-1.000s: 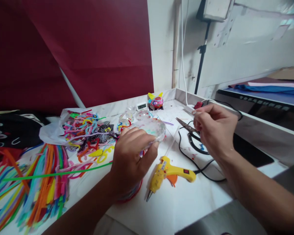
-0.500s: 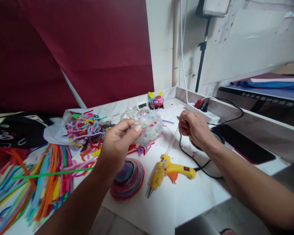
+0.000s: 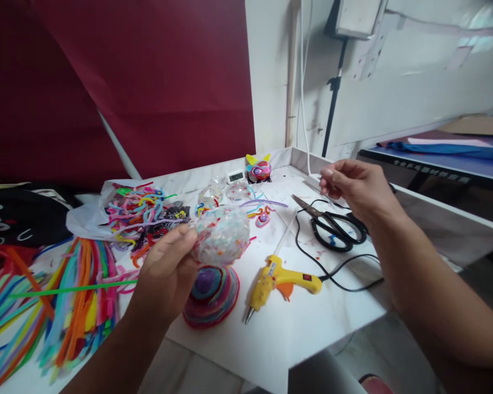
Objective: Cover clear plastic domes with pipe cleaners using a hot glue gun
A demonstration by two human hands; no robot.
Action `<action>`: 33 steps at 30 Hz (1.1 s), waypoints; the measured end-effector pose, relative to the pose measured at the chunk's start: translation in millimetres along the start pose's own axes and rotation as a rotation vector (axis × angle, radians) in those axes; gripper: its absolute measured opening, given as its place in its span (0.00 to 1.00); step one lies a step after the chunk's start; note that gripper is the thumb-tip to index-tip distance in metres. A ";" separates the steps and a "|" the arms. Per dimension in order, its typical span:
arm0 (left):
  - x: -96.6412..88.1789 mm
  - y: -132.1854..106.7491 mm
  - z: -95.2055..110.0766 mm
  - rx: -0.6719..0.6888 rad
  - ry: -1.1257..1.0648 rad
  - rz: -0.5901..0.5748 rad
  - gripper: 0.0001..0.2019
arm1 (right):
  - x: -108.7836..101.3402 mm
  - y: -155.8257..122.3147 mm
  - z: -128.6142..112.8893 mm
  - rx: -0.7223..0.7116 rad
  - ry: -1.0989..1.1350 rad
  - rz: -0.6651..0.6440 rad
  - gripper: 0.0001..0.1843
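My left hand (image 3: 168,271) grips the edge of a clear plastic ball-like shell (image 3: 224,235) dotted with red and blue bits, held above the table. Below it lies a dome of coiled coloured pipe cleaners (image 3: 211,298) with a purple centre. My right hand (image 3: 349,183) is raised over the table's right side, thumb and fingers pinched together; whatever is between them is too small to make out. Beneath that hand are black-handled scissors (image 3: 339,227), blades pointing left. A yellow hot glue gun (image 3: 277,276) rests between the hands, nozzle toward me.
Bundled pipe cleaners (image 3: 84,295) lie at left, near a plastic bag (image 3: 86,219) of coloured scraps. At the back stand a small digital clock (image 3: 235,177) and a colourful horned figure (image 3: 258,168). A black cord (image 3: 312,262) loops across the right side, inside the raised table edge (image 3: 447,213).
My right hand has moved up and to the right, uncovering the scissors. My left hand has come down and left with the plastic shell, which now hangs nearer the coiled dome.
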State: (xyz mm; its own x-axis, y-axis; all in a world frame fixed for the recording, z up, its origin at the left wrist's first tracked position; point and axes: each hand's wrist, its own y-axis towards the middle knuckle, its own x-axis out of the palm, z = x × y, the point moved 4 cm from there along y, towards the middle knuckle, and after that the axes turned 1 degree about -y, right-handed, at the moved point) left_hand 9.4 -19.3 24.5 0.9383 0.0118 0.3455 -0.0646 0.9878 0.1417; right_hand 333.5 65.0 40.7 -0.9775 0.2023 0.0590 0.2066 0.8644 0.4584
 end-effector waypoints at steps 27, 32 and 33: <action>-18.5 -2.2 -11.7 -0.092 -0.327 0.121 0.17 | -6.5 -32.4 32.7 0.087 -0.626 -0.489 0.13; -13.4 -5.1 -13.1 -0.100 -0.347 0.085 0.17 | 51.6 -63.7 3.6 0.294 -0.190 -0.684 0.20; -13.0 -5.6 -14.3 -0.113 -0.345 0.091 0.18 | 63.6 -71.1 -0.8 0.329 -0.110 -0.728 0.21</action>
State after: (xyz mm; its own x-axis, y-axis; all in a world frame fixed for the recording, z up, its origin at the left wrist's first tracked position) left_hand 2.4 -22.8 5.9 0.7594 0.0666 0.6473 -0.0870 0.9962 -0.0004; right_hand 256.6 16.0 12.7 -0.8653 -0.4351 -0.2490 -0.4626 0.8844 0.0622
